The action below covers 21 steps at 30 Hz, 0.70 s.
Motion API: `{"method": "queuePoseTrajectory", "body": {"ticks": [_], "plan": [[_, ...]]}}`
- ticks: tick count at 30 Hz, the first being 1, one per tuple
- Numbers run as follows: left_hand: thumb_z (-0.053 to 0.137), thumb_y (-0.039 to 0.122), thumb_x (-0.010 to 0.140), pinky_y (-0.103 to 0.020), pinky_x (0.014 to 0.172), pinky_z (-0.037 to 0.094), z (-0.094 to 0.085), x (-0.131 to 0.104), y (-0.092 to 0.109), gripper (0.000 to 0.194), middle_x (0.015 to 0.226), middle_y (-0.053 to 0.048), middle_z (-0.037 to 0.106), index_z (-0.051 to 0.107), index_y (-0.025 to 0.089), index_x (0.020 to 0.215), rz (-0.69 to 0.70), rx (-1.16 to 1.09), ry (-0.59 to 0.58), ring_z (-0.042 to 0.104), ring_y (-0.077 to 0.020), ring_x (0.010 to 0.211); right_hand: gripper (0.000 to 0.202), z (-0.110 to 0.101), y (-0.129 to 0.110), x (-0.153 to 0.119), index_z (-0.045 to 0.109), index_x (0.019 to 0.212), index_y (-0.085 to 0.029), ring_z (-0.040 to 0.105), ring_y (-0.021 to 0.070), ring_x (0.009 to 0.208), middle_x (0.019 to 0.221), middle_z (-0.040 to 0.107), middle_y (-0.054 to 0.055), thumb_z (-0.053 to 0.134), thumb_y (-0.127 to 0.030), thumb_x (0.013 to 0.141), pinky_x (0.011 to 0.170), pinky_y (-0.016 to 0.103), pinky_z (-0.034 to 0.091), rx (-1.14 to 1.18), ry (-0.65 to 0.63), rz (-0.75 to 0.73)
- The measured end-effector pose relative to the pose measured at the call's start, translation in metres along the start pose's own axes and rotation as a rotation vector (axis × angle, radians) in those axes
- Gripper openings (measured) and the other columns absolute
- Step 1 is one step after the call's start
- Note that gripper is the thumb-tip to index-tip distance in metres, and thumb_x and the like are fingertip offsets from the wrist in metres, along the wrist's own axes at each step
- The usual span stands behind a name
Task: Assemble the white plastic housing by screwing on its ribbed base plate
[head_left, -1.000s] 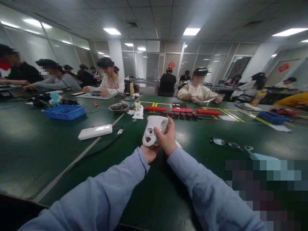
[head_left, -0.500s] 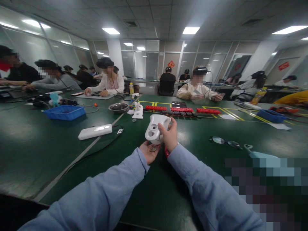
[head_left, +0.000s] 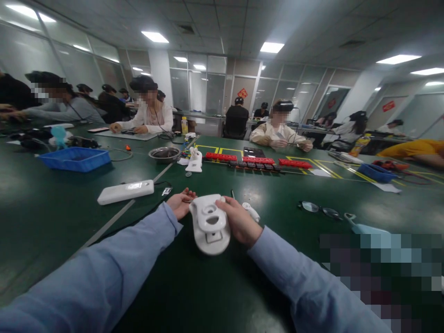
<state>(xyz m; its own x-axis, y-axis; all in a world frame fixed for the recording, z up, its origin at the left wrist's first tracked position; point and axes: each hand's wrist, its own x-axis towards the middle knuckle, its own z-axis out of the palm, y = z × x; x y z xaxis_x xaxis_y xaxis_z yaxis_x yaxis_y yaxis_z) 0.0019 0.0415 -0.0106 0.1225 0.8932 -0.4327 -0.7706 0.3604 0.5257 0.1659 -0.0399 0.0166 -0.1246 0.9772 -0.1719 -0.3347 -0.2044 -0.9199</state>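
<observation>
White plastic housing (head_left: pixel 208 227), glossy and round-edged, is gripped at near centre by the right hand (head_left: pixel 241 221), the left hand (head_left: pixel 180 203) half-curled just left, any hold unclear, a white oblong device (head_left: pixel 118 194) farther left, its label (head_left: pixel 134 186) unreadable.

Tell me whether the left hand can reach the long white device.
Probably yes: the long white device lies beyond the left hand's outer side, with only a cable tag between; whether that hand holds anything is unclear.
</observation>
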Motion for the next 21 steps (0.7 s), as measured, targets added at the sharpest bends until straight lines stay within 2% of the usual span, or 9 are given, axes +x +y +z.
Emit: {"method": "queuePoseTrajectory", "body": {"ticks": [3,6,7,9,12,14,17,21], "plan": [[0.031,-0.004,0.076,-0.023,0.057,0.052,-0.007,0.008,0.003,0.024,0.081,-0.006,0.053,0.044,0.016,0.079,0.011,0.007,-0.036,0.059,-0.012,0.071,0.049,0.012,0.019,-0.006,0.039,0.103,-0.017,0.059,0.0146,0.066,0.079,0.059,0.003,0.065,-0.028,0.062,0.067,0.03,0.046,0.007,-0.057,0.122],[0.034,-0.003,0.076,-0.023,0.061,0.053,-0.011,0.01,0.003,0.022,0.092,-0.01,0.053,0.043,0.015,0.084,0.012,0.004,-0.066,0.059,-0.0165,0.086,0.05,0.015,0.027,-0.007,0.038,0.104,-0.017,0.059,0.0148,0.065,0.079,0.059,0.004,0.063,-0.029,0.063,0.065,0.029,0.045,-0.065,-0.083,0.174],[0.033,-0.004,0.075,-0.023,0.062,0.053,-0.012,0.01,0.003,0.023,0.095,-0.011,0.053,0.043,0.015,0.086,0.007,0.006,-0.074,0.058,-0.0177,0.09,0.049,0.013,0.027,-0.006,0.038,0.105,-0.016,0.059,0.0151,0.066,0.08,0.06,0.004,0.062,-0.031,0.064,0.064,0.029,0.045,-0.149,-0.074,0.173],[0.032,-0.008,0.072,-0.023,0.065,0.053,-0.013,0.009,0.004,0.029,0.098,-0.012,0.052,0.043,0.014,0.089,-0.005,0.013,-0.088,0.056,-0.0192,0.095,0.047,0.01,0.022,-0.003,0.043,0.104,-0.016,0.058,0.0169,0.069,0.081,0.06,0.006,0.058,-0.039,0.066,0.063,0.029,0.044,-0.466,-0.058,0.131],[0.031,-0.011,0.068,-0.024,0.067,0.052,-0.011,0.005,0.01,0.037,0.1,-0.013,0.052,0.044,0.013,0.093,-0.05,0.04,-0.123,0.053,-0.0215,0.1,0.041,0.006,0.004,-0.002,0.055,0.095,-0.016,0.057,0.0196,0.073,0.08,0.062,0.008,0.051,-0.047,0.07,0.066,0.031,0.04,-1.114,-0.038,-0.06],[0.032,-0.01,0.069,-0.026,0.066,0.053,-0.008,-0.001,0.017,0.036,0.1,-0.015,0.053,0.047,0.011,0.094,-0.103,0.068,-0.157,0.052,-0.0242,0.101,0.035,0.009,-0.011,-0.005,0.059,0.091,-0.017,0.056,0.0179,0.067,0.071,0.061,0.006,0.048,-0.045,0.073,0.062,0.029,0.039,-1.404,0.035,-0.201],[0.034,-0.001,0.075,-0.029,0.066,0.052,0.0,-0.018,0.031,0.027,0.098,-0.017,0.055,0.05,0.008,0.094,-0.18,0.127,-0.242,0.053,-0.0261,0.099,0.024,0.021,-0.027,-0.011,0.059,0.091,-0.021,0.053,0.0128,0.058,0.062,0.059,0.0,0.046,-0.035,0.077,0.053,0.024,0.035,-1.491,0.052,-0.396],[0.031,0.014,0.082,-0.03,0.067,0.051,0.01,-0.05,0.035,0.025,0.093,-0.016,0.058,0.05,0.006,0.097,-0.221,0.154,-0.419,0.058,-0.0231,0.087,0.015,0.04,-0.029,-0.013,0.06,0.085,-0.02,0.051,0.0104,0.065,0.072,0.058,0.001,0.047,-0.025,0.078,0.058,0.022,0.036,-1.412,-0.036,-0.735]]}}
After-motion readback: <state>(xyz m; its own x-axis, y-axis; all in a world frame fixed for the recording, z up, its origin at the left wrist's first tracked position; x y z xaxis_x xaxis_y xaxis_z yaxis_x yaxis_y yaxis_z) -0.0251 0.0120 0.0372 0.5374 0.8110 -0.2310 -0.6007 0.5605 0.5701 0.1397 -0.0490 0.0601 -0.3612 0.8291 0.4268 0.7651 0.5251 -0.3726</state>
